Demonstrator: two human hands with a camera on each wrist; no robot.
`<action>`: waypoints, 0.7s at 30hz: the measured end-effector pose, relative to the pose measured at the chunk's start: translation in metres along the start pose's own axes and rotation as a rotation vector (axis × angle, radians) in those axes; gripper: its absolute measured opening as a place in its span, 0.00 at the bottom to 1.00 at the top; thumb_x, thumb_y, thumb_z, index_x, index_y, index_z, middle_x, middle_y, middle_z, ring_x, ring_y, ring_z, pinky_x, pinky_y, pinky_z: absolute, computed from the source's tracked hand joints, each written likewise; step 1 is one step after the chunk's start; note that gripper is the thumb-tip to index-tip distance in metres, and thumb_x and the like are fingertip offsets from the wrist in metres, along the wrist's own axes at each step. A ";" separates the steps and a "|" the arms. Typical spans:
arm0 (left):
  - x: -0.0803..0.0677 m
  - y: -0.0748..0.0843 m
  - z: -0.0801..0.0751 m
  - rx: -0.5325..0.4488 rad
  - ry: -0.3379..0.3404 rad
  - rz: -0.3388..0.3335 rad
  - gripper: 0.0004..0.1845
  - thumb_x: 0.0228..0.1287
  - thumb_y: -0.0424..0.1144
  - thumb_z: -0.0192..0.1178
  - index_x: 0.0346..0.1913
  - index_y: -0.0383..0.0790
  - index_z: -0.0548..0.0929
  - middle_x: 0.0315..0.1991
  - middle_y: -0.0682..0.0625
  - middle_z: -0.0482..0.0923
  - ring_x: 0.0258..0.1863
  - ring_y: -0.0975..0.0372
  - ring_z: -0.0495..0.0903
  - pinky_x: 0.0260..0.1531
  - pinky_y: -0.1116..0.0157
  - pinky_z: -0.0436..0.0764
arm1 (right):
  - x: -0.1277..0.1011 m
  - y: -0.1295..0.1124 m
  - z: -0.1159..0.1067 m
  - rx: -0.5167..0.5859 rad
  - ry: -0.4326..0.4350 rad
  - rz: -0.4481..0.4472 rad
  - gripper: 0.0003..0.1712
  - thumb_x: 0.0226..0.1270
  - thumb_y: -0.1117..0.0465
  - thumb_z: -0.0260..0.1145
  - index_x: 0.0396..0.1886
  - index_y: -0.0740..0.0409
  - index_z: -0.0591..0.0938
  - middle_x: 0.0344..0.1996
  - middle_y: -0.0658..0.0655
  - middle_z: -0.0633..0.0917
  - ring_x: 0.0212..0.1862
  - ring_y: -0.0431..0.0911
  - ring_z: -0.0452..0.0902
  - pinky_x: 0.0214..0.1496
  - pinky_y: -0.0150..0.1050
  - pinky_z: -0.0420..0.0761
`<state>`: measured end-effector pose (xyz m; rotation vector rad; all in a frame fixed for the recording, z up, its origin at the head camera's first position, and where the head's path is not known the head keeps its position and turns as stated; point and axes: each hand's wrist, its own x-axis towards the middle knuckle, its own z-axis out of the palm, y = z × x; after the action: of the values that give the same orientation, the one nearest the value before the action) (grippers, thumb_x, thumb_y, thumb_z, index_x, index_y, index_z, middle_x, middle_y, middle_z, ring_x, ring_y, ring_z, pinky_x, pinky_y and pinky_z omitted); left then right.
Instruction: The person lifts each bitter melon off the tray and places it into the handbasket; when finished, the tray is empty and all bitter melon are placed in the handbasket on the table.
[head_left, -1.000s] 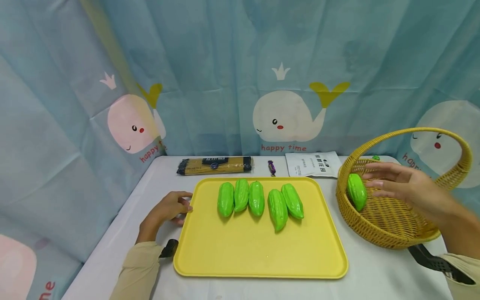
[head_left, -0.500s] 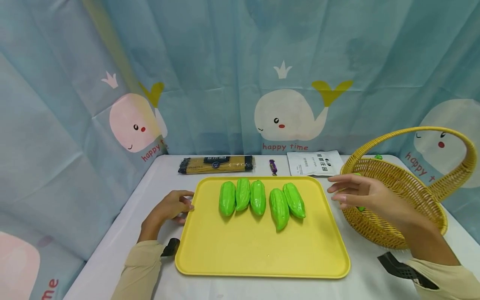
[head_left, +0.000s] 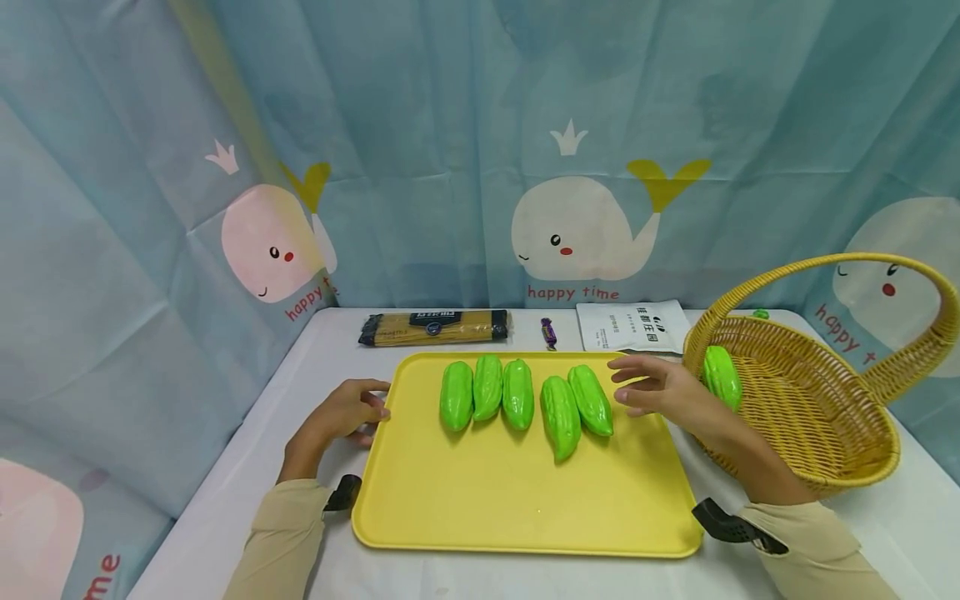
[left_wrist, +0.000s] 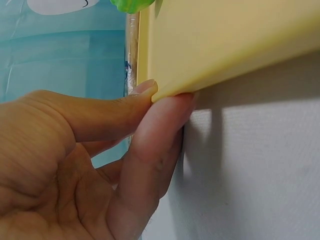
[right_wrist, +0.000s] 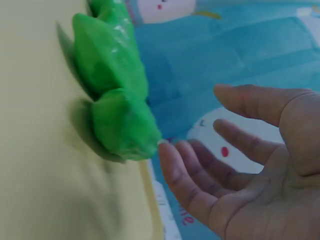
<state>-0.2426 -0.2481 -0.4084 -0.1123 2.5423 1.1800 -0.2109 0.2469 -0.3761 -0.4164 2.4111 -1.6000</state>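
Left hand (head_left: pixel 341 417) pinches the near-left rim of the yellow tray (head_left: pixel 517 508), thumb above and fingers (left_wrist: pixel 160 130) beneath; right hand (head_left: pixel 663 392), fingers spread wide and holding nothing, hovers over the tray's right side, just beside the rightmost of five green gourds (head_left: pixel 591 400) lying in a row across the tray's far half. A sixth gourd (head_left: pixel 722 377) lies inside the wicker basket (head_left: pixel 825 450) on the tabletop (head_left: pixel 922 542), to the right of the hand. Beyond lie a spaghetti packet (head_left: pixel 435 327), a wrapped candy (head_left: pixel 549 332) and a white pouch (head_left: pixel 633 327) whose print is too small to read, before a curtain (head_left: pixel 450 125) printed "happy time".
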 end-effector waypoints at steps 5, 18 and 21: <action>0.001 -0.002 0.001 0.002 0.002 0.001 0.31 0.74 0.33 0.65 0.77 0.34 0.71 0.49 0.40 0.79 0.28 0.58 0.80 0.27 0.63 0.86 | 0.012 0.008 0.012 -0.013 -0.051 0.070 0.39 0.77 0.57 0.70 0.80 0.65 0.66 0.73 0.75 0.70 0.67 0.64 0.77 0.55 0.49 0.88; 0.001 -0.001 0.001 -0.002 0.005 0.005 0.31 0.74 0.33 0.65 0.76 0.34 0.72 0.49 0.40 0.79 0.27 0.58 0.80 0.26 0.63 0.86 | 0.017 0.012 0.027 -0.096 -0.066 0.124 0.38 0.76 0.56 0.71 0.78 0.63 0.69 0.72 0.78 0.65 0.71 0.72 0.70 0.56 0.53 0.87; 0.000 0.000 0.001 -0.002 0.006 -0.012 0.31 0.74 0.33 0.66 0.76 0.35 0.72 0.49 0.40 0.78 0.27 0.59 0.80 0.27 0.63 0.86 | 0.016 0.013 0.027 -0.122 -0.037 0.143 0.34 0.76 0.55 0.71 0.74 0.63 0.72 0.72 0.77 0.66 0.70 0.71 0.71 0.57 0.54 0.87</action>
<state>-0.2430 -0.2475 -0.4088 -0.1311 2.5420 1.1799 -0.2181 0.2231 -0.3984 -0.2842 2.4582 -1.3794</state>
